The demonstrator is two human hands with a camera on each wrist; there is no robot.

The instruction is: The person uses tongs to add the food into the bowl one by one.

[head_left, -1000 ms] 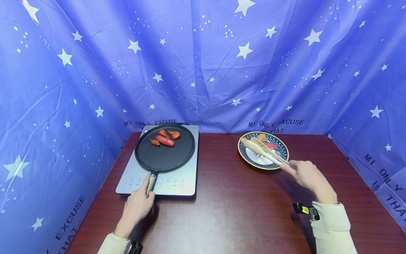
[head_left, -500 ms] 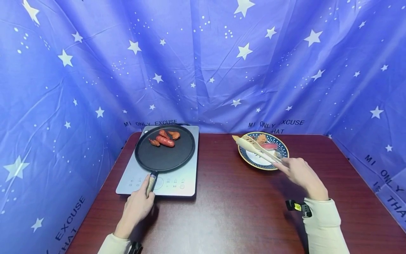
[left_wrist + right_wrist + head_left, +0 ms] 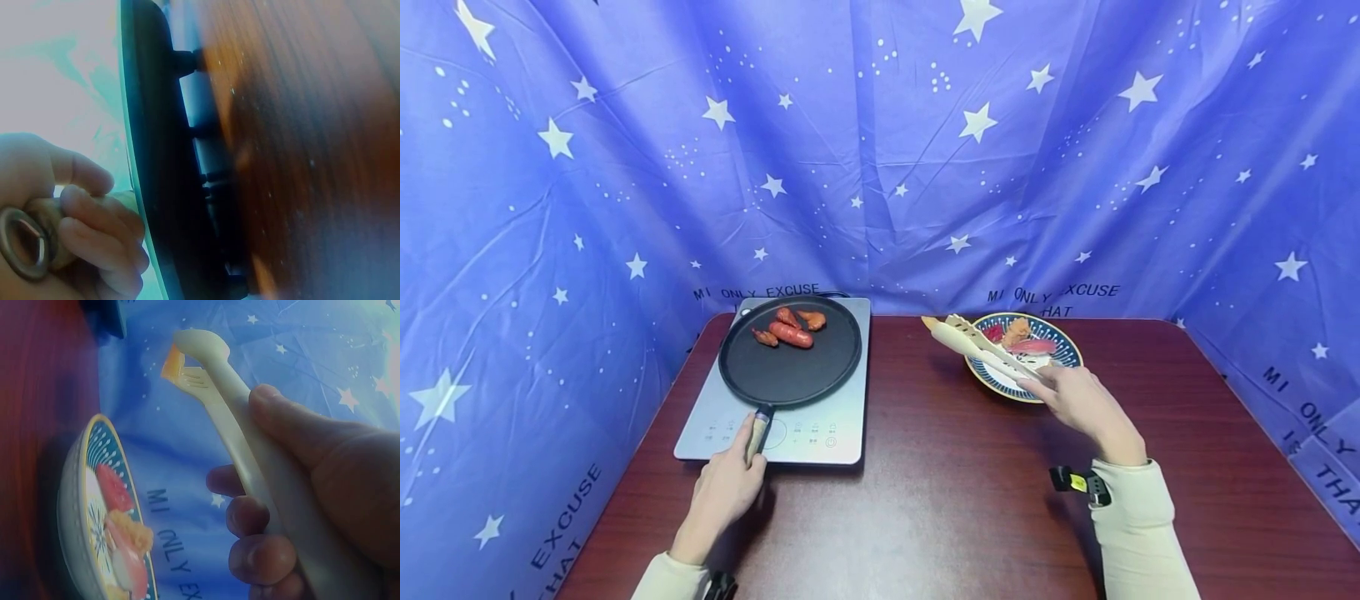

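Note:
My left hand (image 3: 724,483) grips the handle (image 3: 757,435) of a flat black frying pan (image 3: 790,375), fingers curled round it in the left wrist view. In the pan lie a red sausage (image 3: 791,334) and several small browned pieces of meat. My right hand (image 3: 1090,412) holds cream-coloured food tongs (image 3: 250,434), squeezed between thumb and fingers. A small orange piece of food (image 3: 173,364) is pinched at their tips. In the head view the tongs overlap the near left rim of a blue-patterned plate (image 3: 1071,350), their tips out past it.
Under the pan is a silver induction cooker (image 3: 842,417) at the table's left. The plate holds a fried golden piece (image 3: 1017,332), a pink slice (image 3: 1036,347) and a red piece (image 3: 994,333). Bare wood of the table (image 3: 917,450) shows between cooker and plate. A blue star-printed curtain (image 3: 895,233) surrounds the table.
My right hand and the tongs have moved left from over the plate, and the orange piece has gone with them. My left hand, the pan and its food have stayed put.

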